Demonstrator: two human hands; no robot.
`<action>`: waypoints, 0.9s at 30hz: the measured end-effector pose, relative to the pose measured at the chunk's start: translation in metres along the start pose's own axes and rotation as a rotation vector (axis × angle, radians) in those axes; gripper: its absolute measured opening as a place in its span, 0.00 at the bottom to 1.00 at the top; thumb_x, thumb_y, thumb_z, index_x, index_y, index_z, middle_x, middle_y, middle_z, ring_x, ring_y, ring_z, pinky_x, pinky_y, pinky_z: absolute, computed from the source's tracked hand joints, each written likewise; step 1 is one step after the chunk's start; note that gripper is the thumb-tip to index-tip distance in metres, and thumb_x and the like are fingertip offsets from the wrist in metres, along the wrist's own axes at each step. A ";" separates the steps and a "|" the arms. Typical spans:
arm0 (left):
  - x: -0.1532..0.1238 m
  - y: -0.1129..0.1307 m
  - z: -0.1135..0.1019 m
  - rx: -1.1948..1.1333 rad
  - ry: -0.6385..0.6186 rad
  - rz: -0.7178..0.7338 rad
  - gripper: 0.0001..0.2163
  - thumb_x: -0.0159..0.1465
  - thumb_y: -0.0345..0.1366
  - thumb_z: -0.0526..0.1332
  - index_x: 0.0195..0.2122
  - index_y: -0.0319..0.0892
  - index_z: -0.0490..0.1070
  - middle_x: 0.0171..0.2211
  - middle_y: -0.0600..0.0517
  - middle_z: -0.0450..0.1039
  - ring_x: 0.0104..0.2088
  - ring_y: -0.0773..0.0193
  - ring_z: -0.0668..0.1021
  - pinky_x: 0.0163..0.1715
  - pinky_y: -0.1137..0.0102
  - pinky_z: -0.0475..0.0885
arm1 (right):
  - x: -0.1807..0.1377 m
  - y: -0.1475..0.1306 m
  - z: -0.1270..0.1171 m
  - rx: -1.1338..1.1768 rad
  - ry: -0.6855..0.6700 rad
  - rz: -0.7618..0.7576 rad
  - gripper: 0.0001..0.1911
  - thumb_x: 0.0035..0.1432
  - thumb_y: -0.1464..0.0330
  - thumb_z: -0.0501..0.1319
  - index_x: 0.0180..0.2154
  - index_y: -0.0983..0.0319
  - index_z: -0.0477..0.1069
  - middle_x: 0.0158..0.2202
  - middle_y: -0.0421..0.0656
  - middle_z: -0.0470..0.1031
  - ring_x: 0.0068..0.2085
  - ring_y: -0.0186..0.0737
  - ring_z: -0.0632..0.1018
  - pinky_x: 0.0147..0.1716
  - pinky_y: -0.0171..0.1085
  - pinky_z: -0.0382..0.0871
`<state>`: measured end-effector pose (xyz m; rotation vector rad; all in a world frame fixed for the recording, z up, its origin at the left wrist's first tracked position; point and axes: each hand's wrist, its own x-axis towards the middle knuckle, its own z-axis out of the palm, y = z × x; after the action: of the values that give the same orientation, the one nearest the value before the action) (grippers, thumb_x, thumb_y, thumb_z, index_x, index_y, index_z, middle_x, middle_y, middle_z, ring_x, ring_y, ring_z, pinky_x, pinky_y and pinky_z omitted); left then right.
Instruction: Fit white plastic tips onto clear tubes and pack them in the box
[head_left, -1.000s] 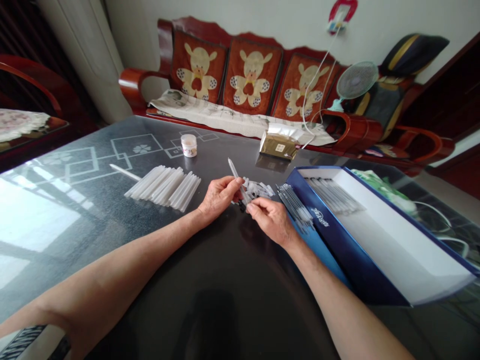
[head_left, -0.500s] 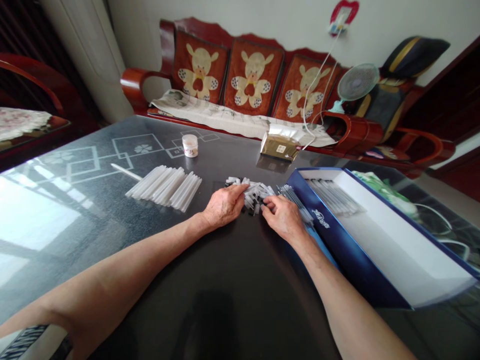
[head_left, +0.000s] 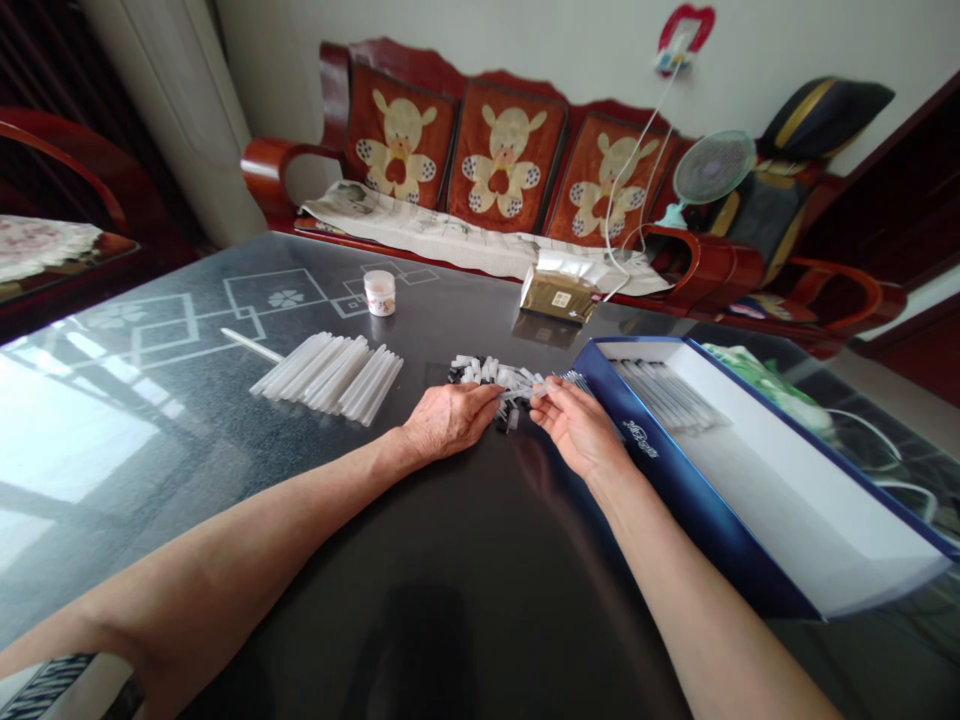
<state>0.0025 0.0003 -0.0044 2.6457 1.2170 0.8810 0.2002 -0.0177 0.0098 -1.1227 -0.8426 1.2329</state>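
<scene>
"Glossy dark table (head_left: 480, 540), red-brown wooden sofa (head_left: 271, 185) standing behind: what are the containers holding?"

"At right, an open blue cardboard box with white lining (head_left: 675, 470) is holding slim translucent tubes with dark ends (head_left: 667, 395), lying side by side. A gold tissue box (head_left: 556, 298) is showing white tissue on top. I can't tell what the small round white tub (head_left: 380, 295) is containing."

"And the hands?"

"Both are working at a heap of small white-and-black plastic pieces (head_left: 480, 370) on the table. The left hand (head_left: 450, 420) is keeping its fingers close together against it; the right hand (head_left: 577, 425) is pinching narrowly beside it. I can't tell whether either is gripping a piece."
</scene>
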 end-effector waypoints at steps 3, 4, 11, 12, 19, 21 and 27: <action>0.000 0.001 0.000 0.009 -0.012 0.008 0.17 0.69 0.43 0.49 0.52 0.45 0.70 0.39 0.49 0.78 0.37 0.62 0.81 0.35 0.72 0.73 | 0.000 0.001 0.000 0.058 -0.035 0.019 0.16 0.44 0.64 0.70 0.35 0.59 0.68 0.31 0.39 0.77 0.31 0.35 0.79 0.31 0.35 0.75; -0.001 0.001 0.000 0.009 -0.017 0.009 0.17 0.69 0.43 0.49 0.53 0.45 0.70 0.39 0.49 0.78 0.36 0.62 0.81 0.35 0.72 0.73 | 0.000 0.001 0.001 0.062 -0.045 0.020 0.16 0.44 0.64 0.70 0.35 0.59 0.68 0.31 0.39 0.77 0.32 0.35 0.79 0.31 0.35 0.75; -0.001 0.002 -0.002 0.022 -0.040 -0.003 0.17 0.70 0.43 0.48 0.52 0.45 0.70 0.40 0.50 0.78 0.37 0.61 0.80 0.35 0.71 0.72 | -0.008 0.006 0.010 0.024 -0.104 0.013 0.18 0.42 0.63 0.72 0.35 0.60 0.69 0.35 0.39 0.78 0.34 0.33 0.79 0.32 0.32 0.72; -0.001 0.002 -0.002 0.023 -0.044 -0.004 0.17 0.70 0.43 0.48 0.52 0.45 0.70 0.40 0.50 0.78 0.37 0.61 0.80 0.35 0.71 0.72 | -0.008 0.006 0.011 -0.011 -0.106 -0.004 0.18 0.43 0.63 0.72 0.35 0.60 0.69 0.35 0.40 0.78 0.34 0.34 0.79 0.32 0.32 0.72; 0.000 0.001 -0.003 0.070 -0.056 -0.017 0.17 0.70 0.44 0.47 0.50 0.46 0.71 0.38 0.50 0.78 0.35 0.61 0.80 0.32 0.71 0.70 | -0.003 0.004 -0.003 -0.521 -0.207 -0.340 0.15 0.51 0.64 0.65 0.42 0.60 0.71 0.37 0.42 0.79 0.36 0.38 0.80 0.38 0.38 0.73; 0.001 0.001 -0.004 0.087 -0.066 -0.012 0.17 0.70 0.45 0.47 0.48 0.45 0.72 0.36 0.50 0.78 0.34 0.61 0.80 0.30 0.72 0.69 | -0.003 0.003 -0.008 -0.674 -0.233 -0.421 0.12 0.54 0.65 0.63 0.42 0.60 0.72 0.35 0.42 0.79 0.34 0.38 0.79 0.38 0.38 0.73; 0.002 -0.001 -0.007 0.041 -0.095 0.023 0.16 0.69 0.44 0.48 0.43 0.44 0.74 0.34 0.51 0.78 0.34 0.62 0.80 0.29 0.73 0.66 | -0.007 -0.005 -0.011 -1.062 -0.287 -0.814 0.11 0.59 0.71 0.59 0.44 0.59 0.73 0.39 0.43 0.78 0.37 0.39 0.79 0.42 0.38 0.72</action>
<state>-0.0012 0.0017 0.0017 2.7040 1.1977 0.7322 0.2102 -0.0269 0.0119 -1.1758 -2.0523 0.1888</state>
